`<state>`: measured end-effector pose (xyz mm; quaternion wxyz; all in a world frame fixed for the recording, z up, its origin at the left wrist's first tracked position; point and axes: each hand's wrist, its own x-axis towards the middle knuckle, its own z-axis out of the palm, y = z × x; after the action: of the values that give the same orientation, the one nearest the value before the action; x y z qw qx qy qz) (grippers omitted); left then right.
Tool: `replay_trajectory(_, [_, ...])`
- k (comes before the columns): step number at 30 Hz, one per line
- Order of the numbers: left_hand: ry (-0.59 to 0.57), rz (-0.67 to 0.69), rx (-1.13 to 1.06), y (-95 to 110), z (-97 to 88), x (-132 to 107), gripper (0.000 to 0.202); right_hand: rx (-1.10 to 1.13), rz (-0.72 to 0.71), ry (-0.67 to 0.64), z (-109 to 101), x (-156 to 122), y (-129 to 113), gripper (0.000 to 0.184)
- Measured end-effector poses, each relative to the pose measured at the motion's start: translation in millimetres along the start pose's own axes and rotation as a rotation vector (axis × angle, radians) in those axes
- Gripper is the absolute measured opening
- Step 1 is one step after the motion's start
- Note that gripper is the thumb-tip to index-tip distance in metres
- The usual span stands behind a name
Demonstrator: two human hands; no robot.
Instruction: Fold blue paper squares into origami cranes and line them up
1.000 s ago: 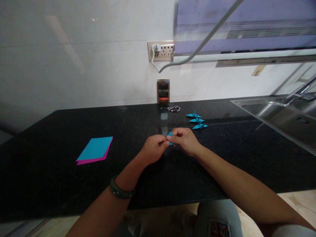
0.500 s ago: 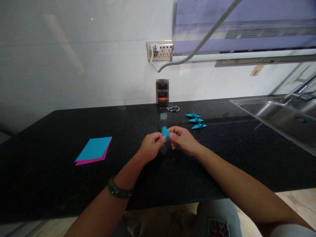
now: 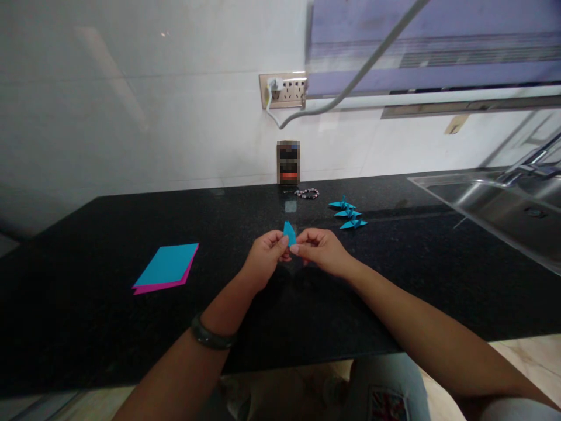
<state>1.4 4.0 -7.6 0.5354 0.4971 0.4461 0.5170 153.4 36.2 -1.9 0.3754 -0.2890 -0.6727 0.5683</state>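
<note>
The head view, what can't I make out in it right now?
All in the head view:
Folded blue paper: lower part hidden by the left hand; whether the right hand pinches it or merely touches is unclear.
Pink paper: mostly covered by the blue sheet.
Upright box: pixelated, unreadable.
Sink: cut off by the right edge.

You're facing a wall outlet; below, a beaded bracelet is lying, while a steel sink is gleaming rightward.
</note>
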Motion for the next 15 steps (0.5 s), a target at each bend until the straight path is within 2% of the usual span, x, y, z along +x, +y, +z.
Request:
replay_trajectory(4, [-0.124, -0.083, -0.169, -0.3, -0.4, -1.1, 0.025, 0.219, -0.027, -0.083, 0.3, 0.5, 0.0, 0.022])
replay_trajectory(7, [-0.196, -0.115, -0.221, -0.2, 1.2, -2.4, 0.027, 0.284, -0.01, -0.097, 0.0, 0.7, 0.1, 0.021])
replay_trajectory(15, [-0.191, -0.124, -0.238, -0.7, 3.2, -2.2, 0.028, 0.254, 0.009, -0.12, -0.5, -0.3, -1.7, 0.015])
